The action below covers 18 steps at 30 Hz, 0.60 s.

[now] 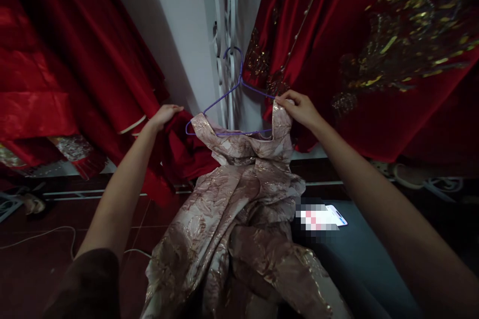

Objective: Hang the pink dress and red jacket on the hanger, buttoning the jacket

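A pale pink and gold brocade dress (239,199) hangs from a purple wire hanger (232,94) and trails down toward me. My right hand (301,108) pinches the dress's right shoulder strap at the hanger's right end, fingers closed on the fabric. My left hand (164,114) rests against red cloth (179,144) just left of the hanger's left end, fingers curled; what they grip is hidden. The hanger's hook sits near a white ornate rail (226,35) on the wall.
Red garments hang on the left (56,60), and a red velvet gown with gold embroidery (374,50) hangs on the right. A lit phone (337,215) lies on a dark surface (359,259) at lower right. Dark red floor tiles and a white cable (45,234) are at lower left.
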Tool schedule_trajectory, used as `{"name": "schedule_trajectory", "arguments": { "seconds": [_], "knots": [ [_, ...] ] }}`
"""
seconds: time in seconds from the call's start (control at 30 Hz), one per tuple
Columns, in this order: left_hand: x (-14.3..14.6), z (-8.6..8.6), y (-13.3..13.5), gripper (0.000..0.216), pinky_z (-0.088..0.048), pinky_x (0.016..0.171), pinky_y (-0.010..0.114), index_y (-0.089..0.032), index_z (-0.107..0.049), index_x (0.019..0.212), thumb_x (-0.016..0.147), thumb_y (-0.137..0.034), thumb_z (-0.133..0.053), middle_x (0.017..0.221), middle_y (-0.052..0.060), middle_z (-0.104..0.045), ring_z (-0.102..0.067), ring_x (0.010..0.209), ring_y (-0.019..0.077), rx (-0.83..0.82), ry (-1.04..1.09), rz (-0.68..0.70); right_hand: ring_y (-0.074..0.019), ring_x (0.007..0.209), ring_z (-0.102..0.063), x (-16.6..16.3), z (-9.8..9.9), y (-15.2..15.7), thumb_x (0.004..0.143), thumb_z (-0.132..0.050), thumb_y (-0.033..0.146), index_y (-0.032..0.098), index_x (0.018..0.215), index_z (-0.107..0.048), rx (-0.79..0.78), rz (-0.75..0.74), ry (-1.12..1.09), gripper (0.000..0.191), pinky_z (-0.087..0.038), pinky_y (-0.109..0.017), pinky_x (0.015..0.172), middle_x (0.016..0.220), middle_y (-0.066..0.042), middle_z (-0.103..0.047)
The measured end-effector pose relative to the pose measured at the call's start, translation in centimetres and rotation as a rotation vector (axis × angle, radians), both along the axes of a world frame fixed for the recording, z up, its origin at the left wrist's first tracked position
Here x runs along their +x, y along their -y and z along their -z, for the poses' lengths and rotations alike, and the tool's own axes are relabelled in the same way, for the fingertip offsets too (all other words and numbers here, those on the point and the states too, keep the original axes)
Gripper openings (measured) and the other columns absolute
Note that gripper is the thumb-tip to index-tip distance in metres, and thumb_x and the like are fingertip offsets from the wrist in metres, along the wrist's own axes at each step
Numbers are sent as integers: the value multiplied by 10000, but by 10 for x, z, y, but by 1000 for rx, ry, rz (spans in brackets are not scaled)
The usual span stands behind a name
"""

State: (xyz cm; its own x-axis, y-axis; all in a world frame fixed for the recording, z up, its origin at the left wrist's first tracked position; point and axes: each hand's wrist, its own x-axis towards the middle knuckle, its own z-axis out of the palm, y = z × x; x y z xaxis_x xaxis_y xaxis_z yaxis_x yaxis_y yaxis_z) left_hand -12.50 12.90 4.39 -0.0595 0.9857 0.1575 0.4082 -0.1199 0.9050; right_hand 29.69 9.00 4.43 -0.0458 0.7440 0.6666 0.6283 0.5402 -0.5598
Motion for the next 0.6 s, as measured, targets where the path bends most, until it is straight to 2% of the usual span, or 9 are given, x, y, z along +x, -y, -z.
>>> {"name": "schedule_trajectory", "arguments": {
  "seconds": [0.07, 0.13, 0.2, 0.3, 0.4, 0.5, 0.6],
  "knots": [
    [25, -33, -4, 248, -454, 681, 282, -100, -646, 786, 731, -341, -635, 627, 18, -601, -555, 645, 149, 70, -90, -53, -133, 661, -524, -3, 1, 3, 783, -567, 478, 203, 721, -581, 0, 16, 30, 282, -400, -261, 639, 712, 13, -611],
    [61, -53, -1, 240, -449, 713, 284, -84, -629, 822, 797, -313, -562, 666, 20, -587, -563, 692, 146, 164, -129, 1, -131, 650, -516, -7, 2, 7, 781, -562, 497, 197, 716, -576, -6, -1, 63, 307, -386, -253, 625, 688, 14, -599],
    [100, -61, 5, 254, -445, 746, 282, -100, -604, 813, 839, -334, -511, 709, 25, -584, -563, 749, 147, 319, -142, 78, -128, 644, -508, -10, 1, 11, 778, -552, 525, 187, 705, -568, -12, -41, 78, 346, -376, -247, 612, 676, 8, -588],
    [139, -59, 13, 253, -436, 780, 284, -144, -568, 799, 862, -375, -489, 753, 28, -586, -550, 808, 152, 501, -115, 173, -122, 615, -487, -9, -2, 15, 757, -547, 583, 177, 683, -555, -42, -104, 77, 413, -362, -238, 572, 641, 1, -558],
    [141, -54, 16, 256, -429, 768, 281, -158, -540, 770, 875, -380, -469, 715, 18, -562, -541, 777, 147, 477, -123, 241, -106, 531, -436, -6, -12, 8, 756, -515, 635, 181, 602, -525, -103, -125, 78, 480, -335, -235, 508, 532, 15, -472],
    [122, -51, 15, 234, -423, 694, 258, -152, -532, 718, 870, -315, -461, 638, 2, -528, -510, 658, 124, 295, -198, 280, -105, 470, -418, -8, -31, -8, 713, -542, 672, 190, 505, -512, -245, -146, 137, 526, -329, -244, 458, 443, 21, -406],
    [104, -52, 13, 195, -412, 630, 239, -143, -539, 674, 829, -244, -477, 600, -10, -518, -463, 556, 96, 157, -221, 322, -142, 533, -527, -22, -50, -23, 599, -691, 616, 201, 555, -621, -502, -299, 279, 423, -390, -263, 469, 507, -4, -529]
  ]
}}
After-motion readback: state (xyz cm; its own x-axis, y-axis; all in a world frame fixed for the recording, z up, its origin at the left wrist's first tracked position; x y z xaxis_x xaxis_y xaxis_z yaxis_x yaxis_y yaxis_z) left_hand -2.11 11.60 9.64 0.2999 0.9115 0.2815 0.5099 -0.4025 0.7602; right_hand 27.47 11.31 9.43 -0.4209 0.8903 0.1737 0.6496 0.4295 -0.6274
